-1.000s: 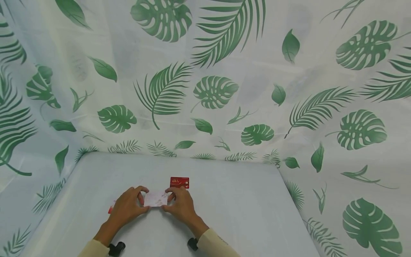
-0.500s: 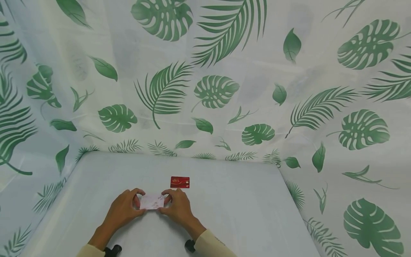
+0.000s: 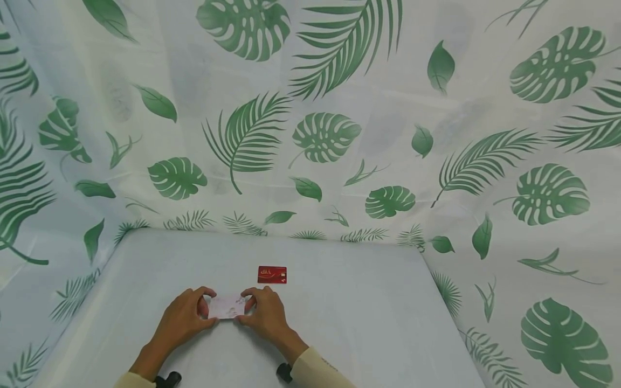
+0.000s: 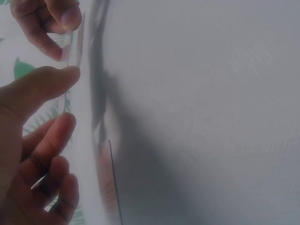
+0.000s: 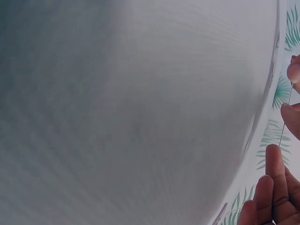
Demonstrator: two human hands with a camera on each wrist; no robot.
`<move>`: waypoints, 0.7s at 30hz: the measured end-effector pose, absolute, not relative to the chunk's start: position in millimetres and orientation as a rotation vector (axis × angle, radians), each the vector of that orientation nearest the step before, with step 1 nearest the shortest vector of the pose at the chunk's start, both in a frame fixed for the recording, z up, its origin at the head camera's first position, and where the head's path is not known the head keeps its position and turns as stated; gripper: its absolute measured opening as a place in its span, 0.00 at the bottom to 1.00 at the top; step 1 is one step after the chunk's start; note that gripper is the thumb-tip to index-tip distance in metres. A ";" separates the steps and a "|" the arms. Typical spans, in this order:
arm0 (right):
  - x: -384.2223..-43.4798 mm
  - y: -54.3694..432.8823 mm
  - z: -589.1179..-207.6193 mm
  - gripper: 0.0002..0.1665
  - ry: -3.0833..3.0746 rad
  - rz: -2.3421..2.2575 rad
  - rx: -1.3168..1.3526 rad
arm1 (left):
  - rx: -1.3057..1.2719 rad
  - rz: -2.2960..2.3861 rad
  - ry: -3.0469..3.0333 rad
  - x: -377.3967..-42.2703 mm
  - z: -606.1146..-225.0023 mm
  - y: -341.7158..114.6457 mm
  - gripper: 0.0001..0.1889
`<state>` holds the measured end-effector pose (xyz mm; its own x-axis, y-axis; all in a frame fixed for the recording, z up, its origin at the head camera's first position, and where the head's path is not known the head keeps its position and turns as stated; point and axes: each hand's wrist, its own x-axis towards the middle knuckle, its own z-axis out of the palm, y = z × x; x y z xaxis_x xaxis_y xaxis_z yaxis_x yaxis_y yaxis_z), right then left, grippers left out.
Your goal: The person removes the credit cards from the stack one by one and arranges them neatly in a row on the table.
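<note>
A pale pink card with a faint printed pattern [image 3: 226, 307] is held level with its face up, between both hands above the white table. My left hand [image 3: 181, 319] pinches its left end between thumb and fingers. At the right end, my right hand [image 3: 268, 313] pinches it the same way. Both wrist views catch this card nearly edge-on, as a thin line. A red card marked VIP [image 3: 272, 275] lies flat on the table just beyond the right hand. Low in the left wrist view, another reddish card [image 4: 108, 185] lies on the table; the left hand hides it in the head view.
The white table [image 3: 359, 318] ends at a back edge against a hanging white sheet [image 3: 320, 70] printed with green leaves, which also encloses both sides. Black straps [image 3: 170, 379] sit at the wrists by the beige sleeves.
Both hands have moved slightly left and toward the body with the pink card. The VIP card is now fully uncovered, while the reddish card at the left has gone behind the left hand.
</note>
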<state>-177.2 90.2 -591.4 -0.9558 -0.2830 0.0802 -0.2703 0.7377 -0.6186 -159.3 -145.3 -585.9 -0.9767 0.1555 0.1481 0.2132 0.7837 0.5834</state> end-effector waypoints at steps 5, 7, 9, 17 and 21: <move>-179.0 87.7 -594.6 0.30 2.922 -0.996 -0.485 | -0.289 -0.940 -2.900 -156.9 -586.2 -145.5 0.27; -178.7 86.4 -594.7 0.30 2.928 -0.970 -0.480 | -0.287 -0.935 -2.906 -156.4 -586.4 -145.5 0.27; -177.5 85.2 -593.2 0.30 2.932 -0.948 -0.468 | -0.281 -0.934 -2.916 -156.3 -586.5 -145.5 0.27; -174.1 81.7 -591.6 0.30 2.928 -0.913 -0.429 | -0.246 -0.937 -2.970 -156.5 -589.6 -146.1 0.27; -173.8 80.2 -593.9 0.29 2.915 -0.903 -0.411 | -0.247 -0.927 -2.980 -156.7 -591.4 -147.4 0.27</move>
